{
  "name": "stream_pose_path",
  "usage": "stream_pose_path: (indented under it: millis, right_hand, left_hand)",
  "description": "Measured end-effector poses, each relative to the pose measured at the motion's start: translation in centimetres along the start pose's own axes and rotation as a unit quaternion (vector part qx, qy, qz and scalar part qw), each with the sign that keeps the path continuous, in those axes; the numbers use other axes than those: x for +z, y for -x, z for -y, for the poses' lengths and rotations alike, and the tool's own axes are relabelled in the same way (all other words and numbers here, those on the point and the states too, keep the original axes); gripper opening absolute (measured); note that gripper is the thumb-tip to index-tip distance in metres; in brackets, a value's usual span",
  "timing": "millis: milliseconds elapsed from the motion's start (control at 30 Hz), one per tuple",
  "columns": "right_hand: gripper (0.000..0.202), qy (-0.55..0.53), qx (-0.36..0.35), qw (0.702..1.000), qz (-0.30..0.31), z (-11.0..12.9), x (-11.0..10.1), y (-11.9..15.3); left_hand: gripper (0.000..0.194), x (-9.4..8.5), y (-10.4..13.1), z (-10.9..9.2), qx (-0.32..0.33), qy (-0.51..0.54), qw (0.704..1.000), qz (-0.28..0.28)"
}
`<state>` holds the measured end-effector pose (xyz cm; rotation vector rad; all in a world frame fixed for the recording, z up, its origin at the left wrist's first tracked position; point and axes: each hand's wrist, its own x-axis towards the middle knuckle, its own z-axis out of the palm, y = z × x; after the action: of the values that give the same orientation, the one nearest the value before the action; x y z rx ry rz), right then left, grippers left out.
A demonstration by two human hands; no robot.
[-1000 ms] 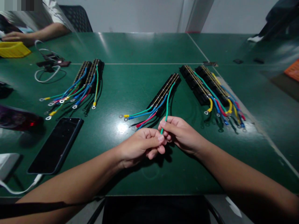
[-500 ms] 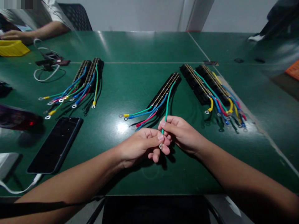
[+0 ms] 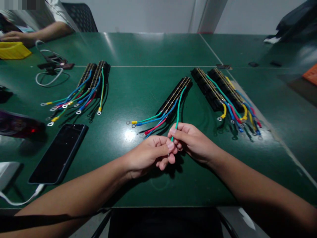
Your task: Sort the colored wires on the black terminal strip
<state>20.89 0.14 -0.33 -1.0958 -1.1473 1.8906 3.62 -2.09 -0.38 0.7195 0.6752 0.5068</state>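
Both hands meet at the free end of a green wire [image 3: 178, 110], which runs up to a black terminal block [image 3: 170, 94] with brass-coloured rows. My left hand [image 3: 156, 150] pinches the wire's end; the ring terminal there is mostly hidden by the fingers. Just above it, my right hand [image 3: 187, 137] grips the same wire between thumb and forefinger. From this block's lower end, a second green wire [image 3: 148, 119], a blue wire [image 3: 153, 122] and a red wire [image 3: 157, 127] fan out to the left, tipped with lugs.
Two wired blocks [image 3: 96, 79] lie at the left and two more wired blocks [image 3: 218, 87] at the right. A phone [image 3: 58, 155] on a white cable, a dark bottle [image 3: 18, 125] and a yellow bin [image 3: 15, 50] occupy the left side. Another person's arm [image 3: 49, 32] rests far left.
The ring terminal on the green wire showed between my left fingers before; now those fingers have curled and turned, mostly covering it. My right hand has stayed nearly still.
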Motion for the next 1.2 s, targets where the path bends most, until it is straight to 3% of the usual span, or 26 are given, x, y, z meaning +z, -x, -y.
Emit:
stream_pose_path:
  millis: [100, 333, 600, 833, 1200]
  right_hand:
    - [0.03, -0.013, -0.003, 1.0, 0.0, -0.12, -0.02, -0.04]
    - [0.027, 0.009, -0.006, 1.0, 0.016, -0.13, -0.11, 0.01]
    - [0.03, 0.0, -0.004, 1.0, 0.009, -0.01, 0.0, 0.05]
    - [0.027, 0.018, -0.008, 1.0, 0.015, -0.07, -0.15, 0.12]
    - [0.026, 0.001, -0.008, 1.0, 0.02, -0.14, -0.08, 0.0]
  left_hand:
    - [0.03, -0.06, 0.02, 0.02, 0.008, 0.011, 1.0, -0.013]
    - [0.028, -0.13, -0.02, 0.04, 0.0, -0.012, 1.0, 0.018]
    - [0.031, 0.02, 0.14, -0.08, 0.009, 0.02, 1.0, -0.011]
    - [0.029, -0.03, -0.05, -0.07, -0.003, -0.012, 1.0, 0.017]
    - [0.032, 0.14, 0.18, -0.23, -0.004, 0.013, 1.0, -0.012]
